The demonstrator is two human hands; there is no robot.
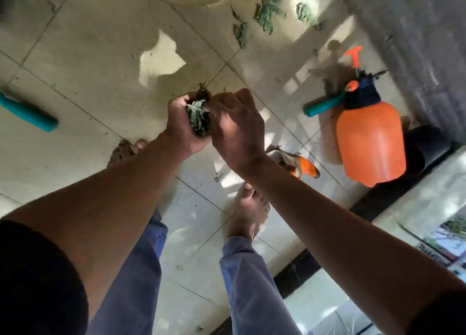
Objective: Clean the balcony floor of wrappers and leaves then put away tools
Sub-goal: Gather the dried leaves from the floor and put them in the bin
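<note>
Open tiled floor [100,44] is lying ahead and to the left, broken only by a teal handle [27,114] at the left edge. To the right, an orange sprayer [369,139], a second teal handle [324,105] and a dark wall [423,44] are crowding the way. Scattered leaves [264,16] are lying farther ahead.

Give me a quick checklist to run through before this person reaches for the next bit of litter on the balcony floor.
1. Dry leaves held securely in left hand: ok, fingers curled round the bunch.
2. Right hand free to pick up more: cannot tell, it is against the bunch.
3. Floor clear of leaves: not ok, loose leaves lie ahead.
4. Wrappers gone: not ok, an orange wrapper lies by the feet.
5. Tools put away: not ok, orange sprayer stands on the floor.
</note>
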